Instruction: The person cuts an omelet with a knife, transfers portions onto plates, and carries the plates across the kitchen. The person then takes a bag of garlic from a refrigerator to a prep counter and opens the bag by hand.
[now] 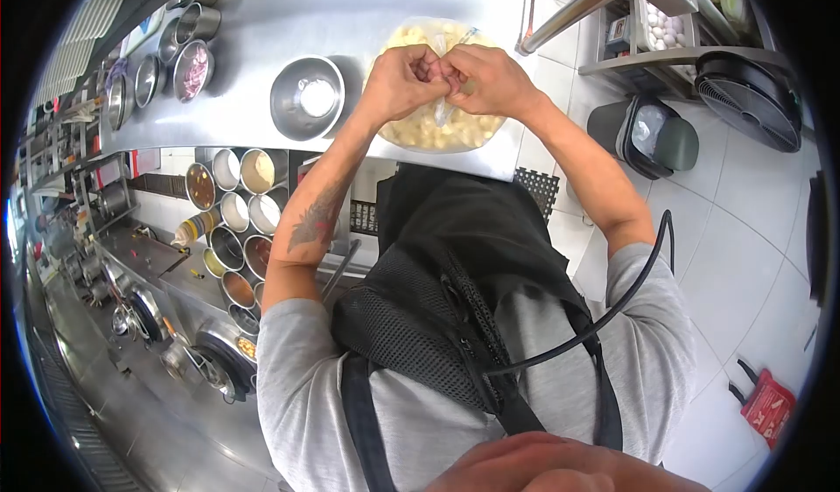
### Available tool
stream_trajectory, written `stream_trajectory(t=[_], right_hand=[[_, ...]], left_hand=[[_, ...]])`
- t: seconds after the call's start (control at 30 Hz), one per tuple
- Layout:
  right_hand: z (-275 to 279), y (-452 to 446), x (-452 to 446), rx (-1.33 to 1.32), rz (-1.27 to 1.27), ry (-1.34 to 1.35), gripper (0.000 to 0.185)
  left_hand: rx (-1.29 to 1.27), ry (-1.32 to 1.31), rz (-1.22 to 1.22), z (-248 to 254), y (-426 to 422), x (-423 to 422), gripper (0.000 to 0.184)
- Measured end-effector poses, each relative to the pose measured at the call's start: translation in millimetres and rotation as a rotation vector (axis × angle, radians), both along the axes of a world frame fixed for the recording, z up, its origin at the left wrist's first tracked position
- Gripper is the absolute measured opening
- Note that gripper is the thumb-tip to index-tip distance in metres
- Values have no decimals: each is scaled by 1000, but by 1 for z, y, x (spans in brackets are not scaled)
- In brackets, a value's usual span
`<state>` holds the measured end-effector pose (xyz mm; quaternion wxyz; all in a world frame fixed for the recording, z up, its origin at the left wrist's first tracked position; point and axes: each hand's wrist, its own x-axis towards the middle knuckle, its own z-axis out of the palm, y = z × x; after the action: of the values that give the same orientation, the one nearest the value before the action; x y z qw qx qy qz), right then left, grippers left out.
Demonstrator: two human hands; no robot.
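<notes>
A clear plastic bag (446, 133) full of pale yellow chunks lies on the steel counter (254, 19), close to its front edge. Over the middle of the bag, my left hand (404, 82) and my right hand (490, 80) meet with fingertips together. Both are closed, pinching the gathered plastic at the bag's top. Whether there is a knot is hidden by my fingers. Left of the bag stands a steel bowl (283, 98), with a bright patch at its bottom that I cannot make out.
Several steel bowls line the counter's left end, one with chopped purple pieces (192, 72). Below are round containers (258, 171) of sauces and a stove area (219, 361). To the right are a lidded bin (678, 144), a black fan (748, 98) and a shelf of eggs (662, 28).
</notes>
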<state>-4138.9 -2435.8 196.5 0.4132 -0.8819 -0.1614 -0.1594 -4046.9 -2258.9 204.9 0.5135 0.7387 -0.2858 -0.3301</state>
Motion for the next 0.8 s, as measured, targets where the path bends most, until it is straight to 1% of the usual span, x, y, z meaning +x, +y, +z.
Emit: stream_trajectory(t=[0.17,0.2,0.27,0.37,0.47,0.53,0.6,0.67,0.8], right_hand=[[-5,3,-3,34,-16,21,18],[-4,3,-3,63,-42,47,16],[-5,4,-5,95,-72,71,15],[-5,1,-4,106,-74,56,11],[-1,-3,-4,35,-51,45,13],[1,-2,-3,-41,-23,-12,13],[4,-1,0,-63,-4,-62,13],[4,-1,0,-83,10,-106,13],[8,3,2,-139,-39,-68,15]], left_hand=[[-5,68,-11,-12,5,4,17],[-3,62,-13,-8,5,6,17],[95,-50,-5,2,6,7,18],[66,-80,13,5,5,5,18],[137,-146,9,19,2,0,20],[174,-171,-6,24,0,0,20],[217,-206,-8,26,1,4,20],[221,-192,-53,23,2,6,21],[167,-169,-45,13,4,8,20]])
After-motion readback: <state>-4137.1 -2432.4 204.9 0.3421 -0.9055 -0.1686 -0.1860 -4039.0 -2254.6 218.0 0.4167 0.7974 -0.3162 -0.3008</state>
